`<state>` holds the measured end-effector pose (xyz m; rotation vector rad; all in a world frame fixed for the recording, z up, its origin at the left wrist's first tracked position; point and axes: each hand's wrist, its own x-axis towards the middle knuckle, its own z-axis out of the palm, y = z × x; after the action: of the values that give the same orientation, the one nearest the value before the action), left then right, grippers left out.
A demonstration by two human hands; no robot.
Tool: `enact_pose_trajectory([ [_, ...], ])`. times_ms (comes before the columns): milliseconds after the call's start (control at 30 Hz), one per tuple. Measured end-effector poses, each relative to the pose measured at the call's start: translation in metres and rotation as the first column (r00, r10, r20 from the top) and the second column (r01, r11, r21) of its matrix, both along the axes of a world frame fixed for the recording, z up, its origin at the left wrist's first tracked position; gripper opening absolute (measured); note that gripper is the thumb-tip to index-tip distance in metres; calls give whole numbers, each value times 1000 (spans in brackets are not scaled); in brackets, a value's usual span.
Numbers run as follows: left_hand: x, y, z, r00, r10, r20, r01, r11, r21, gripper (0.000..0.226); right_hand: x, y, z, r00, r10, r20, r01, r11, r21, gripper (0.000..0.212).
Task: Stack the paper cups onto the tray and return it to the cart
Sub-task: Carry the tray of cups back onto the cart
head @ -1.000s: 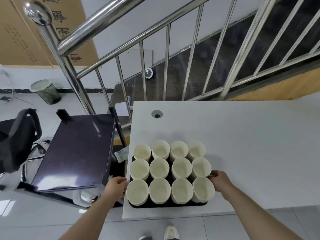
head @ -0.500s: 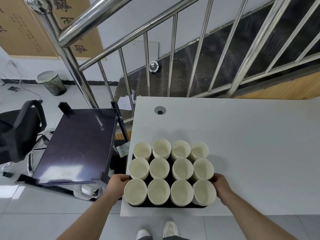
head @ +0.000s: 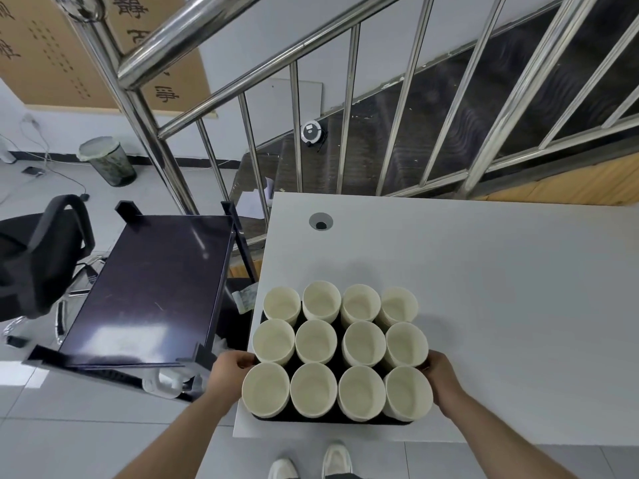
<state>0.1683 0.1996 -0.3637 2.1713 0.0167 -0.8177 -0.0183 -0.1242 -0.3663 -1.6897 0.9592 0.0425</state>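
Observation:
Several cream paper cup stacks (head: 316, 342) stand upright in rows on a black tray (head: 332, 420) at the near left corner of the white table (head: 501, 305). My left hand (head: 231, 369) grips the tray's left edge and my right hand (head: 441, 376) grips its right edge. The tray's rim is mostly hidden under the cups. The black cart (head: 152, 292) stands just left of the table, its top shelf bare.
A steel stair railing (head: 221, 39) rises behind the table and cart. A black office chair (head: 38, 257) sits left of the cart, and a waste bin (head: 107, 160) stands by the far wall. A cable hole (head: 321, 221) marks the table's far left.
The tray with cups has shifted slightly toward the table's near left edge, both hands still on its sides. The view has tilted a little.

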Motion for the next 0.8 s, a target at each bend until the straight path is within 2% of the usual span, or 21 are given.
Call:
enact_pose_trajectory([
  [133, -3, -3, 8, 1000, 15, -7, -16, 999, -37, 10, 4, -2, 8, 1000, 16, 27, -15, 1000, -7, 21],
  [233, -3, -4, 16, 998, 55, -25, -56, 997, -61, 11, 4, -7, 10, 998, 54, 36, -52, 997, -61, 24],
  [367, -7, -6, 32, 996, 89, 24, -86, 990, -110, 22, 7, -15, 16, 993, 106, 46, -98, 983, -153, 24],
  [467, -10, -8, 48, 994, 106, 35, -99, 982, -161, 22, 12, -22, 22, 990, 134, 44, -122, 972, -200, 32],
  [600, -15, -7, 64, 988, 140, 57, -129, 977, -168, 34, 15, -25, 33, 985, 160, 66, -143, 966, -215, 27],
  [800, -26, 6, 76, 976, 210, 51, -198, 964, -175, 15, 24, -23, 40, 970, 231, 81, -209, 953, -220, 35],
])
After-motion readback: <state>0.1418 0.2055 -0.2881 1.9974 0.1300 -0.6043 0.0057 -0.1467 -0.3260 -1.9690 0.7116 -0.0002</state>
